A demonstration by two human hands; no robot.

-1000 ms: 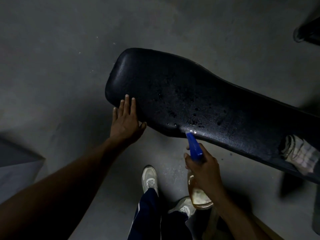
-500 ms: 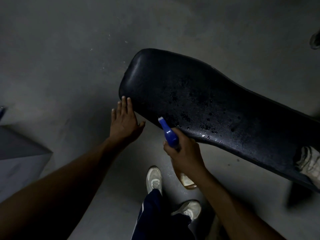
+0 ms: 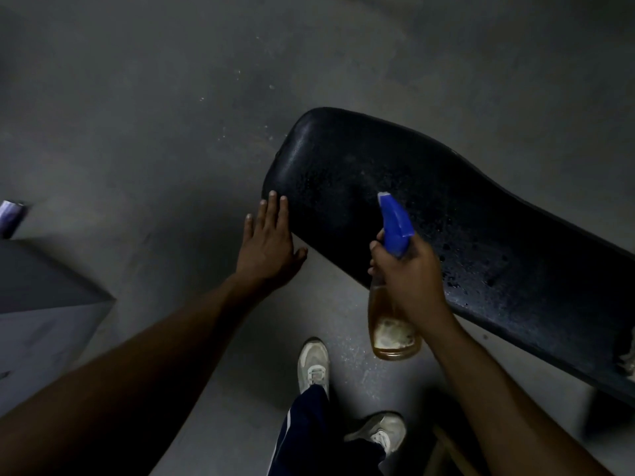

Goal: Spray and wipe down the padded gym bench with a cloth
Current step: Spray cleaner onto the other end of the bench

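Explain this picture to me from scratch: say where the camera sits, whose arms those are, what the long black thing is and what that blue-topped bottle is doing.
There is no machine here. The camera is worn on a person's head and looks down, so both arms and the pale shoes belong to that person. The long black shape is the padded gym bench, speckled with droplets. The left hand lies flat, fingers straight, against the bench's near end. The right hand grips a spray bottle holding amber liquid; its blue nozzle points at the pad. At the right edge, a pale scrap on the bench may be the cloth, mostly cut off. Grey floor lies underneath.
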